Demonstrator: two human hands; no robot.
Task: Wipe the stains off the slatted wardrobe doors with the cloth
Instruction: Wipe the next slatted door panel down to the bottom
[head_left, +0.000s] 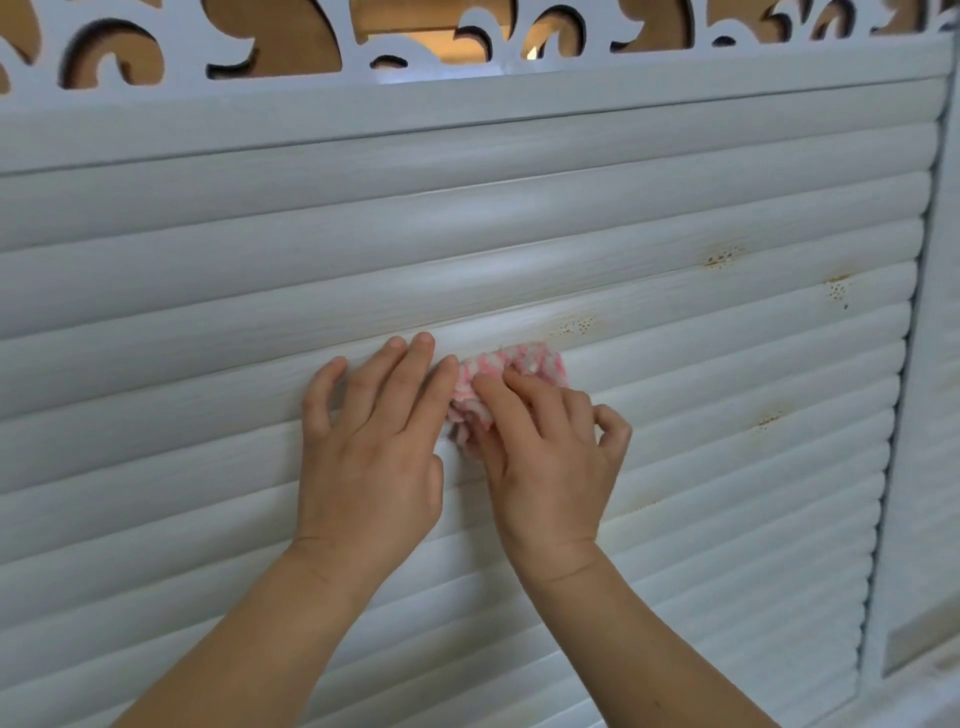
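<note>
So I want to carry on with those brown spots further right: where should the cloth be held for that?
Keep the right hand on the bunched lower part of the pink-and-white cloth, fingers pressing from the front. Its fluffy top edge sticks out free just below the nearest stain, so that edge should probably lead.

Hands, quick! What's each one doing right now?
Left hand: open, fingers straight, pressed flat on the slatted door.
Right hand: fingers curled on the pink and white cloth, holding it against the door.
</note>
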